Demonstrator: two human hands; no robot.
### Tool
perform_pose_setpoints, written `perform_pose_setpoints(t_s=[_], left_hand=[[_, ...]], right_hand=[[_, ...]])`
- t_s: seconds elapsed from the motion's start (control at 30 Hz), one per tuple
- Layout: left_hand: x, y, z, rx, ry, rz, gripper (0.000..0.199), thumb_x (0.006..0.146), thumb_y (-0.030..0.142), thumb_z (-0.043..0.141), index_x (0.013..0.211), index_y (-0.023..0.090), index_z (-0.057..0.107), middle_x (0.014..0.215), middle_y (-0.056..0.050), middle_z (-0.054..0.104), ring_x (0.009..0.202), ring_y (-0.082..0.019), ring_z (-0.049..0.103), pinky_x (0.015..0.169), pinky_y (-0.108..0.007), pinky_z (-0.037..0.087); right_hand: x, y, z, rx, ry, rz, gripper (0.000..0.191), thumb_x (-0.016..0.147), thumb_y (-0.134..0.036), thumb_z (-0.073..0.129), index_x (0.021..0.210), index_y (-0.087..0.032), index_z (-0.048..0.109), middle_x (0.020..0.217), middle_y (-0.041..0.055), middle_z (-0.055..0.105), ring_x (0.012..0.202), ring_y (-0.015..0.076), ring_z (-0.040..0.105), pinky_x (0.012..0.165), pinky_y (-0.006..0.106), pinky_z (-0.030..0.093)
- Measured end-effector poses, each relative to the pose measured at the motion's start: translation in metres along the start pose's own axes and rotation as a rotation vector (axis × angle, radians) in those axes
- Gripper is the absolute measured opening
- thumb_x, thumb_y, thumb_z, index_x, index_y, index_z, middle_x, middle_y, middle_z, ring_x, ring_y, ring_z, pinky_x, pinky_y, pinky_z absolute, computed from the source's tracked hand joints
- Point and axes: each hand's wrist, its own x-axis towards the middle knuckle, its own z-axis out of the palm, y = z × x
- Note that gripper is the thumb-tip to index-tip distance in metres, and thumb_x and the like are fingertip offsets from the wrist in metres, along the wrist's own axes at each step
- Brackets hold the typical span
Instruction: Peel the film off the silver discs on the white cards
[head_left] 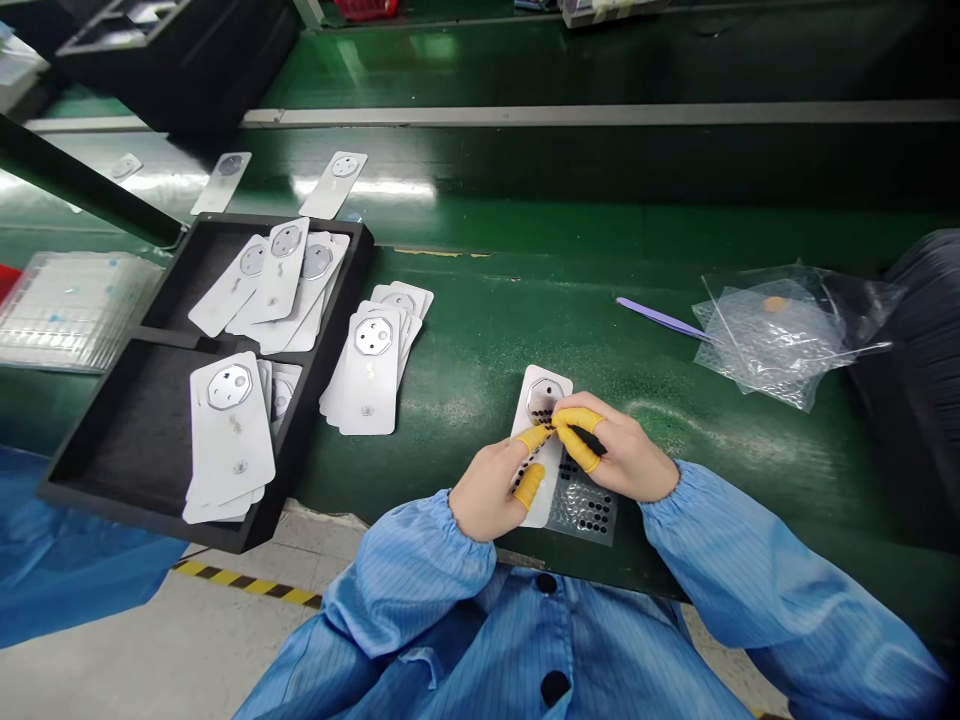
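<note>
A white phone-shaped panel [534, 508] with a round silvery camera ring lies on the green bench under my hands. A clear sheet with rows of small black dots [589, 508] overlaps its right side. My left hand [499, 485], with yellow finger cots, rests over the panel, its index fingertip at a strip of black dots. My right hand [611, 445], also in yellow cots, pinches at the same spot just below the ring. Whether either hand grips the strip or a single dot is too small to tell.
White panels [367, 390] are stacked left of my hands. Black trays [127, 430] farther left hold more panels. Purple tweezers [660, 318] and clear plastic bags [787, 335] lie to the right. Two panels lie behind the trays. A blue sleeve [82, 550] shows at the left edge.
</note>
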Motion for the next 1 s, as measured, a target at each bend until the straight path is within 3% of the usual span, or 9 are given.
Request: perform_pose_setpoints(t_s=[0.2,0.43,0.8,1.0], left_hand=[[0.001,-0.002,-0.001,0.019,0.011,0.009,0.046,0.079,0.012,0.050,0.126,0.014,0.049,0.105,-0.012,0.070,0.094,-0.026,0.068,0.081,-0.038,0.056],[0.002,-0.001,-0.003,-0.015,0.001,0.001,0.049,0.079,0.012,0.049,0.128,0.011,0.046,0.106,-0.014,0.069,0.093,-0.026,0.067,0.081,-0.038,0.056],[0.003,-0.003,-0.005,0.009,-0.057,0.003,0.047,0.080,0.014,0.050,0.127,0.014,0.049,0.107,-0.013,0.069,0.093,-0.027,0.068,0.080,-0.039,0.056],[0.007,0.003,-0.007,-0.180,-0.019,-0.081,0.047,0.085,0.022,0.052,0.129,0.010,0.048,0.115,-0.016,0.068,0.101,-0.027,0.067,0.088,-0.041,0.054]], right_hand=[[0.001,0.000,-0.003,-0.044,-0.001,-0.017,0.020,0.090,-0.014,0.048,0.108,-0.018,0.054,0.100,0.0102,0.061,0.091,0.0164,0.063,0.076,0.029,0.057],[-0.010,0.000,0.005,-0.199,0.046,-0.082,0.030,0.089,-0.012,0.049,0.119,-0.017,0.052,0.113,0.0146,0.060,0.102,0.0205,0.063,0.081,0.033,0.059],[0.004,0.005,-0.011,0.079,-0.055,0.024,0.019,0.090,-0.013,0.048,0.107,-0.019,0.055,0.100,0.0099,0.061,0.093,0.0162,0.062,0.077,0.031,0.056],[0.003,0.012,-0.005,0.126,0.055,0.172,0.010,0.088,-0.014,0.053,0.095,-0.018,0.059,0.096,0.0080,0.062,0.087,0.0148,0.062,0.073,0.029,0.056]])
